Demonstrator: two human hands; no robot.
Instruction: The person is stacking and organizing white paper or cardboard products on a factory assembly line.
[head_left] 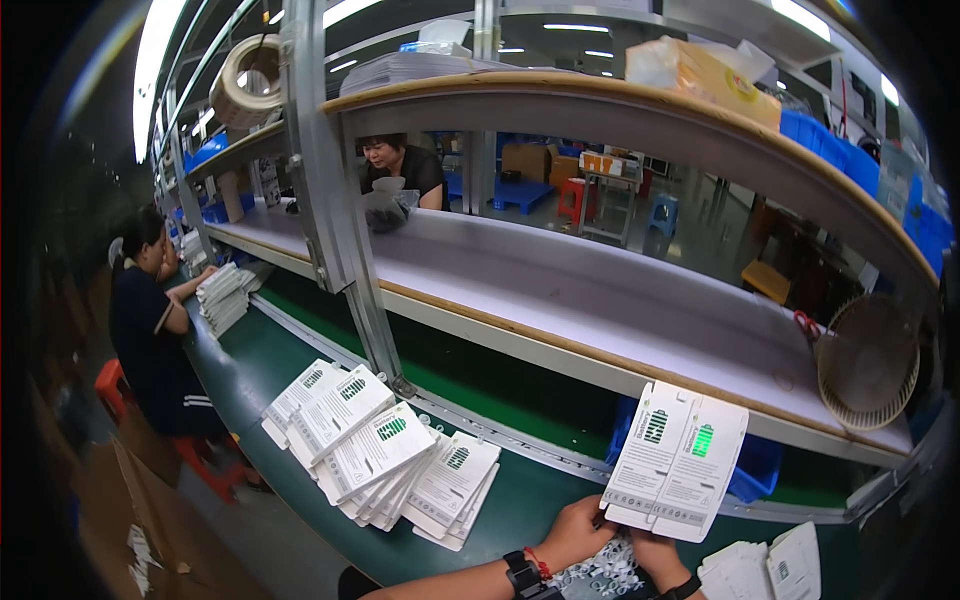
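Two flat white cardboard packages (675,465) with green battery pictures stand tilted up side by side at the right front. At their lower left corner my left hand (578,532) has its fingers closed on them, with something small and dark at the fingertips. My right hand (656,556) grips their lower edge from below, its fingers partly hidden behind the card. Small white scraps (605,570) lie on the green table under my hands. Left of them sit overlapping stacks of similar flat packages (375,450). More flat packages (765,568) lie right of my right hand.
A metal-framed shelf (560,290) runs behind the green table (290,345). Blue bins (755,470) stand beneath it, and a round fan (868,362) is at its right end. One co-worker (150,320) sits at the left near another stack (225,298); a second person (425,175) is behind the shelf.
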